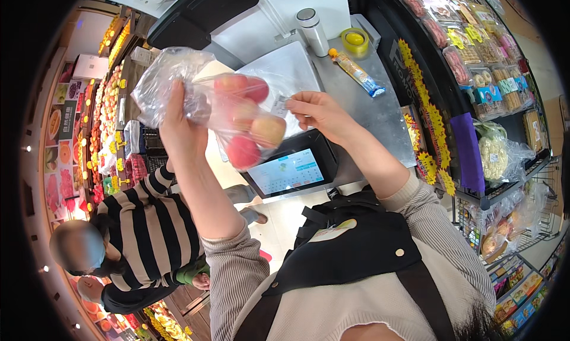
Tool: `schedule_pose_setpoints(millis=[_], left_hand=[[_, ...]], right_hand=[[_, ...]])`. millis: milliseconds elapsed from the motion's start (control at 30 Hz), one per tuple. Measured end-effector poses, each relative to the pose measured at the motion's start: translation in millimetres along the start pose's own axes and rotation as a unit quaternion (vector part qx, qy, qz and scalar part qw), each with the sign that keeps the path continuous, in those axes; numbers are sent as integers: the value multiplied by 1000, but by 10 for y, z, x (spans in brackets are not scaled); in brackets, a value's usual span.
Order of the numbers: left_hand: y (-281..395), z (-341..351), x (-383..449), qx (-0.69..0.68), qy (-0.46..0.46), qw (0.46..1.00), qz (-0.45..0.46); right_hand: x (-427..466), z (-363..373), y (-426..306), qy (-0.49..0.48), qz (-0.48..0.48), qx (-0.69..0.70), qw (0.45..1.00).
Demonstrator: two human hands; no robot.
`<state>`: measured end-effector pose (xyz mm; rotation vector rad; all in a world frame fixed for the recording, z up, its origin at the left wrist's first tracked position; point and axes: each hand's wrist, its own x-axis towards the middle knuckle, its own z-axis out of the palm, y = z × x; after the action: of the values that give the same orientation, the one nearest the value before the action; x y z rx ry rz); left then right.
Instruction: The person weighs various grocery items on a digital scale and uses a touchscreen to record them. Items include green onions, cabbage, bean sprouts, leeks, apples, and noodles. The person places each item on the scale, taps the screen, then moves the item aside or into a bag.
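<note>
My left hand (183, 129) grips the gathered neck of a clear plastic bag (171, 85). Several red and yellow apples (242, 152) hang in the bag, above a weighing scale. Between the thumb and fingers of my right hand (323, 116) is a small white printed label (280, 106), close to the bag's right side. I cannot tell whether the label touches the plastic. Partly hidden under the bag is the scale's metal pan (289, 67). Its lit touchscreen (287, 172) faces me below the apples.
On the steel counter (378, 131) are a white flask (312, 31), a roll of yellow tape (355, 40) and a blue-and-yellow packet (357, 72). Packaged food fills a rack (483, 203) at right. A person in a striped top (151, 225) and another person stand at left, near fruit shelves (107, 114).
</note>
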<state>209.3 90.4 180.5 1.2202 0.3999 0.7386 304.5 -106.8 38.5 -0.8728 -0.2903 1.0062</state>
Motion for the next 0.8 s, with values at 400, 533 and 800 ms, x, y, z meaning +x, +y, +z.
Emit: schedule_pose_setpoints(millis=[400, 533, 800], left_hand=[[351, 1173, -1172, 158, 167, 948, 219], [333, 1351, -1387, -3, 0, 978, 208], [583, 1346, -1148, 448, 19, 779, 438]], right_hand=[[-826, -190, 439, 114, -389, -370, 836], [-919, 116, 498, 64, -379, -276, 881], [-717, -474, 56, -110, -67, 121, 984]])
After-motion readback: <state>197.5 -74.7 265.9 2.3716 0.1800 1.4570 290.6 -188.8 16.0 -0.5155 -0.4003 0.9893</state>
